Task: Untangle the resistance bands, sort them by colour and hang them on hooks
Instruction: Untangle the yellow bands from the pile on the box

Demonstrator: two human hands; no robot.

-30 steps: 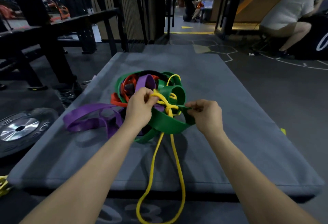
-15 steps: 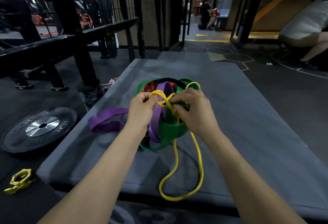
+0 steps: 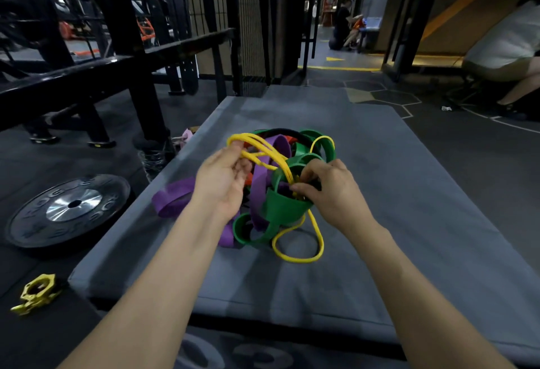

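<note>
A: On the grey mat (image 3: 409, 193), what lay between the hands?

B: A tangle of resistance bands (image 3: 280, 181): wide green band (image 3: 287, 208), purple band (image 3: 172, 200) trailing to the left, a thin yellow band (image 3: 298, 257) looping toward the near edge, with bits of red and black showing at the back.

A: And the grip of each hand?

B: The left hand (image 3: 222, 184) had its fingers curled round yellow strands, lifting them into a loop above the tangle. The right hand (image 3: 330, 190) pinched yellow strands where they passed into the green band; which strand exactly, I could not tell.

A: Any writing to read?

B: Raised letters ran round the black weight plate (image 3: 67, 208) on the floor at the left, too blurred to read for certain. Large pale marks on the floor below the mat's near edge were cut off. A yellow collar clamp (image 3: 36, 294) lay near the mat's left corner.
</note>
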